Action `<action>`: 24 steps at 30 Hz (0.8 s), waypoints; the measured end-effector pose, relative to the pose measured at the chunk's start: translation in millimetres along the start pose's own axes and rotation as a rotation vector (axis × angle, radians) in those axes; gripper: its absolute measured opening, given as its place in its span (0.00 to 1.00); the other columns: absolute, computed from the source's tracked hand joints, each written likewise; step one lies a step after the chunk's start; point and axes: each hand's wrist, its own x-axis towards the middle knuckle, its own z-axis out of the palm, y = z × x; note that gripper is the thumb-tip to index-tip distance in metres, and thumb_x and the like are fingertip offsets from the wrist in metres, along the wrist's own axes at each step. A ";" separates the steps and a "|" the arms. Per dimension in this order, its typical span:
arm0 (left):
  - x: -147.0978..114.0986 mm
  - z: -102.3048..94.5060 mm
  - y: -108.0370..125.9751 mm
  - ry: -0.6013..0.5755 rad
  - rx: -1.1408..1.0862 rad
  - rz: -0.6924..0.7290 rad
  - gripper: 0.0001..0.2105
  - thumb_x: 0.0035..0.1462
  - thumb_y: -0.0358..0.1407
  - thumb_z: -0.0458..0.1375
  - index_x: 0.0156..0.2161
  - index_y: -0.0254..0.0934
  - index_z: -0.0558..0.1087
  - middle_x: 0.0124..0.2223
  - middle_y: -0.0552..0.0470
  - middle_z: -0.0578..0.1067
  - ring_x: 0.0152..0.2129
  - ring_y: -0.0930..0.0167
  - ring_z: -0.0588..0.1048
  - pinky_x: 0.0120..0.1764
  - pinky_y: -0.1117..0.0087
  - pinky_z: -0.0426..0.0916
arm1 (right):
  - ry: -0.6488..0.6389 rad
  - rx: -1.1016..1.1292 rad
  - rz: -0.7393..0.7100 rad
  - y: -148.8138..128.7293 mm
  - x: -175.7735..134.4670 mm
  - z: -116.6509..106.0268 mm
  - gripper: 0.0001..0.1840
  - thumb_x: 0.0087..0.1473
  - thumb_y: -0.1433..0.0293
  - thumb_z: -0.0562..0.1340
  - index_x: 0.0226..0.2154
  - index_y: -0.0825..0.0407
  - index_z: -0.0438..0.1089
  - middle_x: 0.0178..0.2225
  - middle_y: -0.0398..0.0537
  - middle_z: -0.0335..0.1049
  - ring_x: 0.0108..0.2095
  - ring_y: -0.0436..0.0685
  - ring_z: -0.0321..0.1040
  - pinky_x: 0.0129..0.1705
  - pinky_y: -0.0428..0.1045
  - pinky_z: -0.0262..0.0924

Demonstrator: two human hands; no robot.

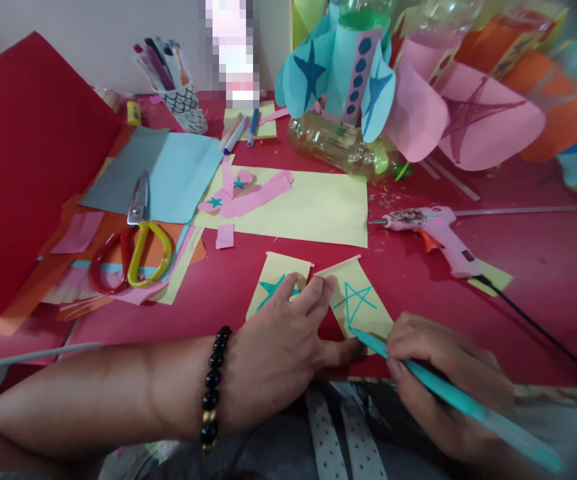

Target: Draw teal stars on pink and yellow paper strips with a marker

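Observation:
My right hand (443, 380) grips a teal marker (448, 393), its tip touching the right-hand yellow paper piece (368, 313). That piece bears the outline of a five-pointed star in teal. My left hand (288, 340) lies with fingers spread, its fingertips and thumb pressing on the paper. Partly under its fingers is another yellow paper piece (256, 307), with a filled teal star. Both pieces have a thin rolled strip along the top edge. A black beaded bracelet circles my left wrist.
Scissors (138, 220) lie on paper scraps to the left. A corded pink glue gun (433, 227) is on the right. Behind are a yellow sheet (318, 207), a clear bottle (328, 143), a pen cup (181, 103) and several paper-covered bottles (338, 73).

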 end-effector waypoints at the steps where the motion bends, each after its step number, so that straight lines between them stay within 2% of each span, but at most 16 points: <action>1: 0.1 -0.2 0.1 0.001 0.000 -0.003 0.22 0.65 0.39 0.53 0.61 0.58 0.57 0.64 0.40 0.58 0.60 0.54 0.57 0.55 0.49 0.57 | 0.014 -0.017 -0.002 -0.4 0.0 -0.3 0.13 0.45 0.83 0.61 0.34 0.52 0.68 0.26 0.44 0.68 0.27 0.53 0.67 0.30 0.51 0.67; 5: 0.4 -0.8 0.2 0.001 0.000 -0.013 0.22 0.65 0.40 0.53 0.62 0.61 0.56 0.63 0.42 0.60 0.60 0.54 0.58 0.55 0.47 0.56 | 0.085 -0.102 -0.003 0.0 -1.0 -0.7 0.11 0.47 0.82 0.61 0.33 0.52 0.68 0.27 0.44 0.69 0.29 0.53 0.69 0.34 0.52 0.67; 13: 0.5 -0.4 0.3 -0.002 0.000 -0.004 0.21 0.65 0.41 0.52 0.62 0.61 0.57 0.63 0.40 0.59 0.61 0.51 0.56 0.55 0.47 0.57 | 0.083 -0.185 -0.052 3.7 -0.1 1.1 0.12 0.47 0.80 0.62 0.35 0.52 0.69 0.28 0.45 0.71 0.30 0.55 0.71 0.32 0.50 0.68; 24: -0.1 1.1 -0.5 0.006 0.000 -0.002 0.20 0.65 0.41 0.52 0.61 0.59 0.58 0.64 0.40 0.59 0.60 0.52 0.57 0.54 0.48 0.58 | 0.025 -0.060 -0.027 2.2 -0.7 1.3 0.14 0.45 0.83 0.62 0.35 0.52 0.68 0.27 0.44 0.69 0.28 0.53 0.69 0.32 0.51 0.68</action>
